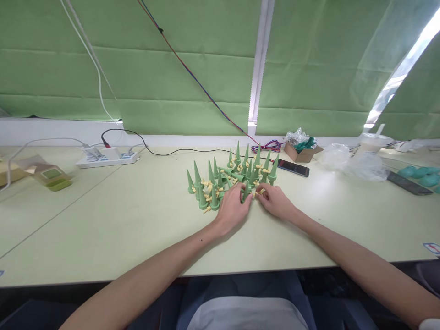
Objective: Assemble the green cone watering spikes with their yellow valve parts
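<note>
Cone (246,188) clamped in fingers of left hand (234,206); yellow piece (255,194) seemingly pinched in fingers of right hand (275,201), just beside. Could topple standing cones (197,175) beyond left fingers by brushing 1, or drop piece through slack pinch.

The left forearm (161,259) is slanting from seven o'clock toward two, its left wrist (217,227) lying nearly straight. The left hand (235,205) is curling, back upward, thumb (246,205) and fingers (237,188) bending into a grip. The right forearm (347,245) is slanting from four o'clock toward ten. The right hand (275,201) is pinching with fingertips (260,189) facing nine o'clock. Both hands are sitting close together, yet apart.
</note>
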{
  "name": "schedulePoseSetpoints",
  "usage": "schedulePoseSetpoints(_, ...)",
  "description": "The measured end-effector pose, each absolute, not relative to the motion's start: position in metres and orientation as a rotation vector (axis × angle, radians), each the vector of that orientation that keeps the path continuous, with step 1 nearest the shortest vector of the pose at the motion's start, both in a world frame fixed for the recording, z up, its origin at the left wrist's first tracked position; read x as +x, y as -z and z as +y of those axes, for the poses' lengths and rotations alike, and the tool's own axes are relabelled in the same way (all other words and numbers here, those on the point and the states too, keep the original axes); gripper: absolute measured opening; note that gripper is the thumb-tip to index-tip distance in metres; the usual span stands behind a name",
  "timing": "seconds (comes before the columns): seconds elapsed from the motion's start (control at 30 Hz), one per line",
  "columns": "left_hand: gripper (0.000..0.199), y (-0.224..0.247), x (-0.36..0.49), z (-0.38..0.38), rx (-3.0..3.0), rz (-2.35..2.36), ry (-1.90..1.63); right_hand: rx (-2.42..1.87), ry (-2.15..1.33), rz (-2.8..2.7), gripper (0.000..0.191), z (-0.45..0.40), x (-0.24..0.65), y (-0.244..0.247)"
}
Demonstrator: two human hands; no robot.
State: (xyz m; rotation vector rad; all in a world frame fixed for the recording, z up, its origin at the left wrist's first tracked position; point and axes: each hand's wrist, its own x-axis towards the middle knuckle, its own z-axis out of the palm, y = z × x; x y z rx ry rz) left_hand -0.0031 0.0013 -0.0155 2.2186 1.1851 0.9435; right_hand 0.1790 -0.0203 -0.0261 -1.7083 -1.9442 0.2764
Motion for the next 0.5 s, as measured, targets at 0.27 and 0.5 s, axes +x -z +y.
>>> schedulePoseSetpoints(0.27, 0.026, 0.0118, -0.0037, -0.0015, 2.237, 1.182, -0.896, -1.616, -0.324, -1.877, 0.009, -0.0234, 0.1743, 0.0214)
schedulePoseSetpoints(0.5, 0.022, 0.0163, -0.0031, 0.0008, 2.300, 1.203, -0.936, -1.591, -0.308, -1.845, 0.005, -0.0241, 0.1736, 0.0210)
